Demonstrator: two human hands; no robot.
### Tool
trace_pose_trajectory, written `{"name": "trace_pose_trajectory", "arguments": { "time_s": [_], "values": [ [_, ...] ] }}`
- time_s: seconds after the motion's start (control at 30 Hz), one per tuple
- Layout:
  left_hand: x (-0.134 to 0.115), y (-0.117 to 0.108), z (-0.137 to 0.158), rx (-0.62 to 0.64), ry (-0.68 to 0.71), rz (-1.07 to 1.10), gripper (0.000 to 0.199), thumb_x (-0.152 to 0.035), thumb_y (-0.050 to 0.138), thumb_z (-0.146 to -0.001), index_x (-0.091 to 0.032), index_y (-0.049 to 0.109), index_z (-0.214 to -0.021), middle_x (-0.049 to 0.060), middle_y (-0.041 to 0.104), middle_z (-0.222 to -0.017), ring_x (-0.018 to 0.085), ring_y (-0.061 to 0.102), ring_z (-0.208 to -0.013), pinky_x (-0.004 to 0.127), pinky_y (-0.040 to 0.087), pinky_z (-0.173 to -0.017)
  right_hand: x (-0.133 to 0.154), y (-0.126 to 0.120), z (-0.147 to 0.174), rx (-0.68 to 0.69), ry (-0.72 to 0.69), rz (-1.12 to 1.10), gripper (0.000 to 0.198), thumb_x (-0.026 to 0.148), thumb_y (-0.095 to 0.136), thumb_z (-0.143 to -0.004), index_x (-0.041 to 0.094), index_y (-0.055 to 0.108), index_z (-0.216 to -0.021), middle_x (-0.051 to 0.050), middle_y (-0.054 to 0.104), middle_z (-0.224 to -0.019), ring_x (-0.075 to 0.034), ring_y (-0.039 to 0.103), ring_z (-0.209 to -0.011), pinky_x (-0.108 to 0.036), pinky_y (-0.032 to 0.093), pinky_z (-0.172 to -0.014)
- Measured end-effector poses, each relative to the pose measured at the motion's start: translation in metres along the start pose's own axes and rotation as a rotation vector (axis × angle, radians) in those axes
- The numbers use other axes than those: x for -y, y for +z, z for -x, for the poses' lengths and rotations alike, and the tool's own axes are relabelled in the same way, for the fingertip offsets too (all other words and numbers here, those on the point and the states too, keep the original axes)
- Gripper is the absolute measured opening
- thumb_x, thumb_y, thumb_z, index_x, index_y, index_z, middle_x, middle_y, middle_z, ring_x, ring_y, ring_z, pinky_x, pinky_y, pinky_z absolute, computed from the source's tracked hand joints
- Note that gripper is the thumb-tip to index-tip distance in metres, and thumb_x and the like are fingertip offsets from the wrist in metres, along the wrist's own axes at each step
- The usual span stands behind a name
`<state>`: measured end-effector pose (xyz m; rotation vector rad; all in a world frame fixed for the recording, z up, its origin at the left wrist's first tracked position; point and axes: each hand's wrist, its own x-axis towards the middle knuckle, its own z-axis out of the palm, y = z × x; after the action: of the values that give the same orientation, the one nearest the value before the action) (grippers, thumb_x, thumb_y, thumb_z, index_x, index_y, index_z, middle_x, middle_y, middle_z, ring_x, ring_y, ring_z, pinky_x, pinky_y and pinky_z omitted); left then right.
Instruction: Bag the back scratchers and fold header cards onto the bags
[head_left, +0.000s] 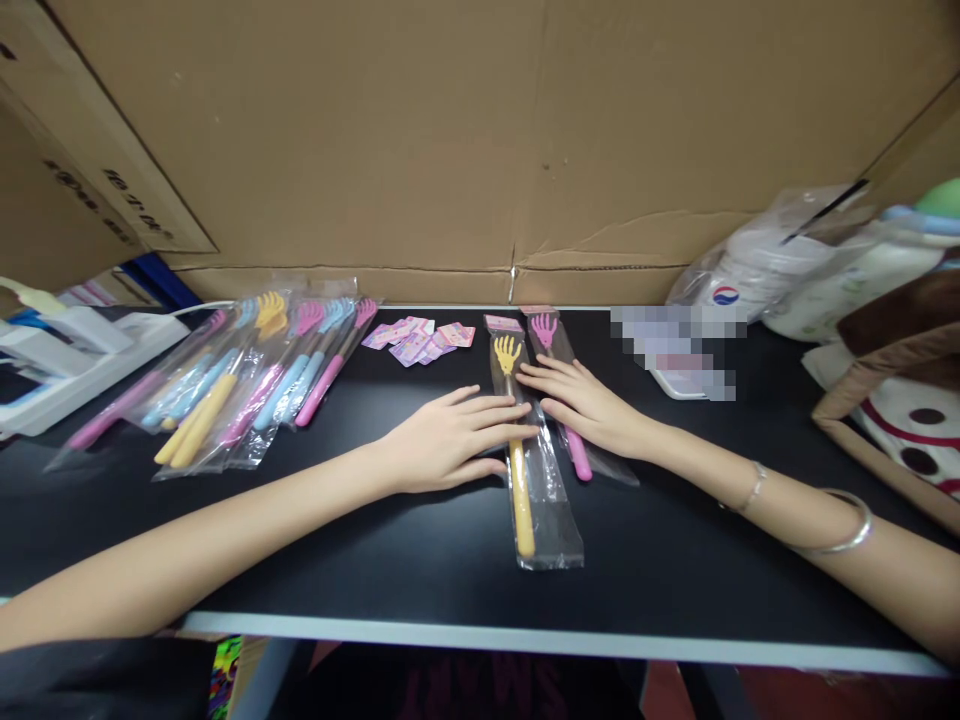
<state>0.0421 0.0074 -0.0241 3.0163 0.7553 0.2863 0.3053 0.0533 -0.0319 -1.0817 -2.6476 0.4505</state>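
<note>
A yellow back scratcher [521, 500] in a clear plastic bag lies in the middle of the black table, its claw end toward the back. My left hand [450, 440] rests flat across its middle, fingers stretched out. Just right of it is a pink back scratcher [576, 455], also bagged, with a printed card at its top. Over that one lies my right hand [592, 405], fingers extended and palm down. Both hands are open, and part of each scratcher is hidden under them.
Several bagged back scratchers [262, 390] lie in a pile at left, near a white power strip [90, 360]. Small printed cards [420, 338] are scattered at the back. A phone-like object [675, 365], partly blurred, a bagged cup [765, 270] and a brown-and-white bag [907, 420] stand right. Cardboard [375, 130] walls the back.
</note>
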Motion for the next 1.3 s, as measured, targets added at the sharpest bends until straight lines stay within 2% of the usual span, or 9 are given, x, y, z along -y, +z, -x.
{"name": "trace_pose_trajectory", "arguments": {
  "time_s": [0.2,0.37,0.53,0.7,1.0,1.2,1.3],
  "values": [
    [0.003,0.005,0.000,0.035,-0.120,0.134,0.052,-0.051,0.029,-0.103,-0.028,0.036,-0.149,0.004,0.030,-0.160,0.020,0.029,-0.148,0.048,0.027,-0.121,-0.001,0.003,0.000,-0.032,0.043,-0.023,0.054,0.049,0.031,-0.101,0.026,0.046,-0.147,-0.009,0.038,-0.157,-0.028,0.025,-0.150,-0.068,0.012,-0.116],
    [0.003,0.004,-0.001,0.039,-0.162,0.186,0.056,-0.053,0.030,-0.102,-0.026,0.034,-0.151,0.005,0.024,-0.162,0.021,0.023,-0.150,0.051,0.025,-0.121,-0.001,0.003,0.000,-0.071,0.039,-0.019,0.054,0.049,0.033,-0.100,0.026,0.047,-0.146,-0.011,0.041,-0.156,-0.029,0.028,-0.148,-0.068,0.014,-0.116],
    [0.004,0.005,-0.002,0.035,-0.169,0.202,0.065,-0.057,0.036,-0.100,-0.021,0.029,-0.154,0.009,0.017,-0.163,0.023,0.018,-0.151,0.050,0.024,-0.122,0.001,0.003,0.002,-0.102,0.032,-0.028,0.055,0.049,0.033,-0.100,0.023,0.047,-0.146,-0.013,0.036,-0.158,-0.030,0.025,-0.149,-0.067,0.016,-0.116],
    [0.005,0.006,-0.002,0.035,-0.157,0.191,0.068,-0.059,0.038,-0.098,-0.020,0.028,-0.154,0.010,0.018,-0.163,0.023,0.018,-0.152,0.052,0.023,-0.122,0.001,0.003,0.002,-0.120,0.020,-0.034,0.054,0.051,0.032,-0.100,0.025,0.048,-0.145,-0.012,0.038,-0.157,-0.029,0.027,-0.148,-0.066,0.019,-0.116],
    [0.007,0.007,-0.004,0.040,-0.118,0.145,0.060,-0.056,0.031,-0.101,-0.028,0.027,-0.155,0.009,0.015,-0.164,0.025,0.019,-0.151,0.053,0.024,-0.121,-0.003,0.004,0.002,-0.200,0.012,-0.057,0.054,0.053,0.032,-0.099,0.024,0.049,-0.142,-0.013,0.040,-0.156,-0.029,0.029,-0.148,-0.060,0.026,-0.117],
    [0.016,0.008,-0.009,0.043,-0.091,0.066,0.058,-0.055,0.027,-0.102,-0.029,0.027,-0.154,0.007,0.018,-0.163,0.024,0.023,-0.150,0.053,0.025,-0.121,-0.010,0.004,0.001,-0.362,0.161,-0.074,0.046,0.047,0.034,-0.099,0.024,0.054,-0.134,-0.012,0.052,-0.147,-0.029,0.039,-0.142,-0.062,0.028,-0.115],
    [0.022,0.007,-0.015,0.030,-0.096,0.038,0.058,-0.055,0.027,-0.102,-0.026,0.031,-0.153,0.009,0.022,-0.162,0.024,0.025,-0.149,0.053,0.025,-0.121,-0.015,0.005,-0.001,-0.380,0.227,-0.079,0.045,0.042,0.040,-0.096,0.025,0.050,-0.137,-0.012,0.052,-0.147,-0.029,0.041,-0.141,-0.064,0.029,-0.114]
  ]
}}
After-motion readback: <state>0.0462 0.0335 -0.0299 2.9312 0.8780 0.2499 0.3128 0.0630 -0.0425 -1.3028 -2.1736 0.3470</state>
